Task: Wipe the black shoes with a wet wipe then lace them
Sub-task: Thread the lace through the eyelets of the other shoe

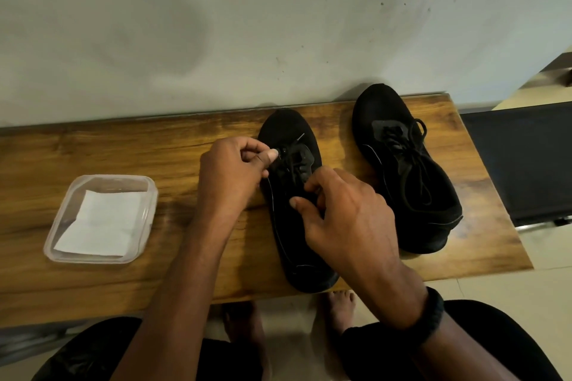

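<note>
Both hands are on the nearer black shoe point(289, 128): I see the left hand point(230, 175) pinching the lace point(292, 161) by the eyelets, and the right hand point(346, 216) curled round it nearer the heel. The shoe lies on a wooden bench point(123, 148), toe toward a scuffed pale wall point(216, 25). The second shoe point(382, 108) stands to its right. Well apart to its left, a clear tub point(152, 204) holds a white wipe point(99, 226).

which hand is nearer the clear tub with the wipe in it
Left. The left hand pinches the lace at the middle shoe's left side, toward the clear tub; the right hand holds the lace farther right on that shoe.
</note>
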